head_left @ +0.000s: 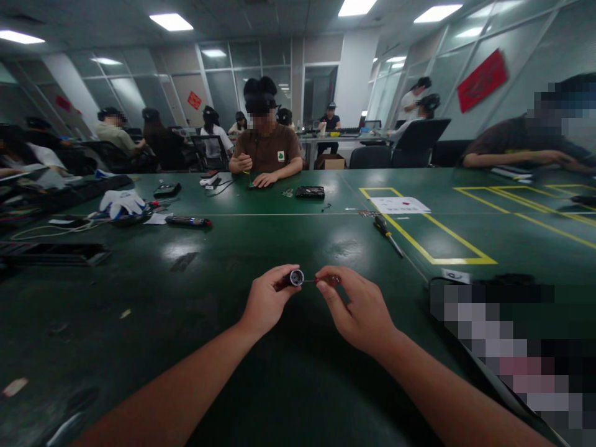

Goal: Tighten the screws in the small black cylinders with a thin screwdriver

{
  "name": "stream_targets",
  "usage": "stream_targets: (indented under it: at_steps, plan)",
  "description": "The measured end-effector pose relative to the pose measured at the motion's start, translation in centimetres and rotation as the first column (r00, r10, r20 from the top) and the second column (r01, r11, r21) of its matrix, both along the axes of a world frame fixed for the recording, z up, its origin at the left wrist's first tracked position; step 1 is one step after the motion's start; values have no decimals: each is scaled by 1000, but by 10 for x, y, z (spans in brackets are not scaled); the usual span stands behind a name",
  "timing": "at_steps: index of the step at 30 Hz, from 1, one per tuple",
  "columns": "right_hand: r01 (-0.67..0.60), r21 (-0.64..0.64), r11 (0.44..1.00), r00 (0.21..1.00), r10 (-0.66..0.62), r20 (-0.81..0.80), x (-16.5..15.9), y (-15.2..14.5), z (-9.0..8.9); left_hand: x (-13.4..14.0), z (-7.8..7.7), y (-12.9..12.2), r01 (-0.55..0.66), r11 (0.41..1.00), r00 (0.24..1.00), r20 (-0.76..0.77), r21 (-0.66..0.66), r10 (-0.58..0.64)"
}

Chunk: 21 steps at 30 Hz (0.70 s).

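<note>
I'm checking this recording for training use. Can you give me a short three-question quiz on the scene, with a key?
1. True or false: the left hand holds a dark cylinder with its round end facing the camera.
2. What do the fingers of the right hand hold?
A) a white glove
B) a thin-shafted tool
C) a sheet of paper
3. Fill in the missing word: the black-and-yellow screwdriver lies on the green table, farther from the camera than both hands and nearer to the ____ hand.

Key: 1. True; 2. B; 3. right
</note>
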State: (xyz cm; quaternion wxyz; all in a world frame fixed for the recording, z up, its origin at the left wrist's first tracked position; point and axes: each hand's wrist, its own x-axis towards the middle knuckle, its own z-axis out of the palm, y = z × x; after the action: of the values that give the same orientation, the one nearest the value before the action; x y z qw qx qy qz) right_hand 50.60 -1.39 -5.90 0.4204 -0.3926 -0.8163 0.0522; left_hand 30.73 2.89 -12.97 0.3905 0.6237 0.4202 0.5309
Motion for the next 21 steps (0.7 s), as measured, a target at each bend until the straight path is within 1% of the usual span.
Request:
stream_targets:
  at_steps: [7, 12, 15, 21]
  plan:
    - [40, 48, 998, 999, -39, -21, 0, 0, 1, 1, 1, -1, 0, 1000, 1000, 3, -8, 0]
    - [15, 38, 999, 999, -17, 34, 0, 1, 0, 1, 1, 0, -12, 1000, 1000, -1, 0, 12]
    - [10, 44, 999, 999, -11, 36, 1, 2, -1, 1, 1, 0, -24, 1000, 1000, -12, 16, 24]
    - [22, 38, 999, 1000, -22, 12, 0, 1, 0, 0, 1, -1, -10, 1000, 1000, -29, 21, 10]
